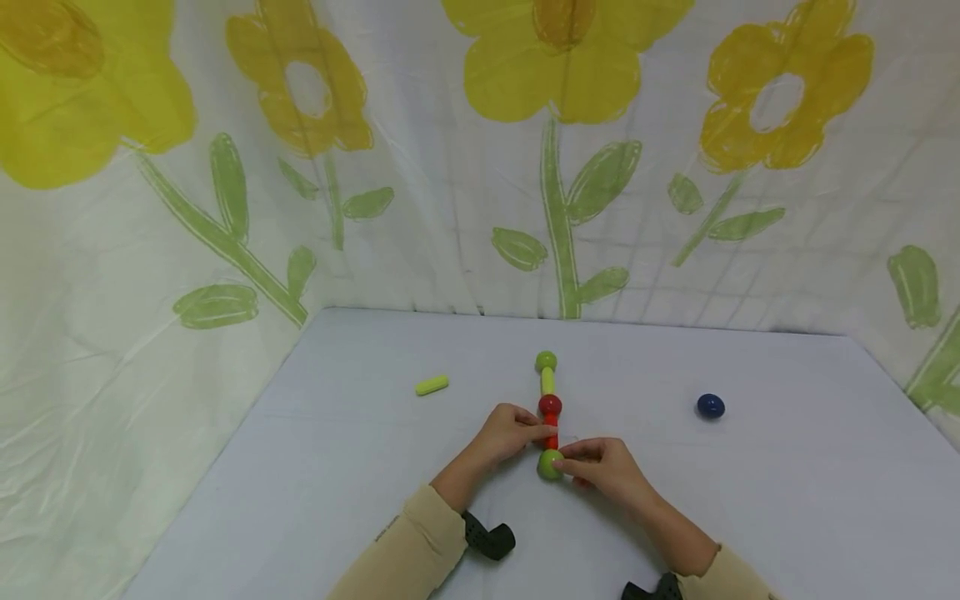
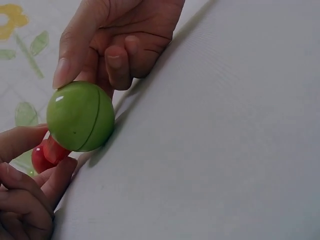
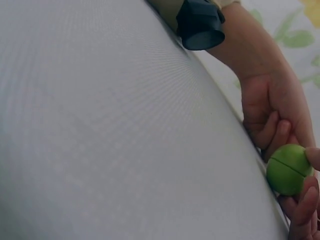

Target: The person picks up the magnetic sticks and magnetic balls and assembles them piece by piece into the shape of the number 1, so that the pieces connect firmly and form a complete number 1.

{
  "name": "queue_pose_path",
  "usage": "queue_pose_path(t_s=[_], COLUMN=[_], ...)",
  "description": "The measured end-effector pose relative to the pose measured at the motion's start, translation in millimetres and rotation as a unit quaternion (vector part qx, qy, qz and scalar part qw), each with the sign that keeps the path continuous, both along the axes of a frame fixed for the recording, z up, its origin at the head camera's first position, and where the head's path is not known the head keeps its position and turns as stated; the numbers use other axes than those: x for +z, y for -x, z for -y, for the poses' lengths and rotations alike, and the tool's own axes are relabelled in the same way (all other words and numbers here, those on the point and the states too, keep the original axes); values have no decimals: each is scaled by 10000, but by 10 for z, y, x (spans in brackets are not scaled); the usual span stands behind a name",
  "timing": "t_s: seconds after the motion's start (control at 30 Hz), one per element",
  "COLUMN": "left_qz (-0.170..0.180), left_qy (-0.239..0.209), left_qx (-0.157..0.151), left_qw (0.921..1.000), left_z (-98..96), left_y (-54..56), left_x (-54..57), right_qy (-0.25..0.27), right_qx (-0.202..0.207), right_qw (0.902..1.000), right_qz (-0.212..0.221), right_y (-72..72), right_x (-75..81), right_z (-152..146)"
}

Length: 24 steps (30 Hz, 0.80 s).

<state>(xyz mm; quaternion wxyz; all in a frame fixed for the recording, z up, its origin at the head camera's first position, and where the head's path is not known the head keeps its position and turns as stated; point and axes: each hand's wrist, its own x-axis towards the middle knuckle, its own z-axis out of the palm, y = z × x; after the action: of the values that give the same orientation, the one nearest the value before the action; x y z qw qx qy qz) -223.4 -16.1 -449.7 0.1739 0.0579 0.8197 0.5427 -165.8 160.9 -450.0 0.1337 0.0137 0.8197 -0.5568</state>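
Observation:
A straight chain of balls and rods lies on the table, running away from me. From the far end it has a green ball (image 1: 546,361), a yellow-green rod (image 1: 547,382), a red ball (image 1: 550,405), a red rod (image 1: 551,437) and a near green ball (image 1: 551,464). My left hand (image 1: 510,432) pinches the red rod between thumb and finger. With thumb and fingers my right hand (image 1: 604,468) grips the near green ball (image 2: 80,116) at the rod's end. In the left wrist view that ball partly covers the red rod (image 2: 55,151).
A loose yellow-green rod (image 1: 432,385) lies at the left of the white table (image 1: 337,467). On the right side sits a dark blue ball (image 1: 711,406). A cloth with painted flowers (image 1: 420,250) stands behind the table's far edge.

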Motion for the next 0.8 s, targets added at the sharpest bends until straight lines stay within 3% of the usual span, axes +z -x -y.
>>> queue_pose_path(t_s=[0.17,0.47,0.8], left_qz=[-111,-183,-393], left_qy=[-47,-41,-293], left_qx=[-99,26,612], left_qw=[9999,9998,9969], left_z=[121,372,607], left_y=[81,202,271], left_x=[22,140,200], right_qy=[-18,-24,-5], right_qx=[-94,-158,-192], right_qw=[9999,9997,9996], right_qz=[97,202,227], right_y=[-1,-8,-20], right_x=[-3,16,17], right_z=[2,8,14])
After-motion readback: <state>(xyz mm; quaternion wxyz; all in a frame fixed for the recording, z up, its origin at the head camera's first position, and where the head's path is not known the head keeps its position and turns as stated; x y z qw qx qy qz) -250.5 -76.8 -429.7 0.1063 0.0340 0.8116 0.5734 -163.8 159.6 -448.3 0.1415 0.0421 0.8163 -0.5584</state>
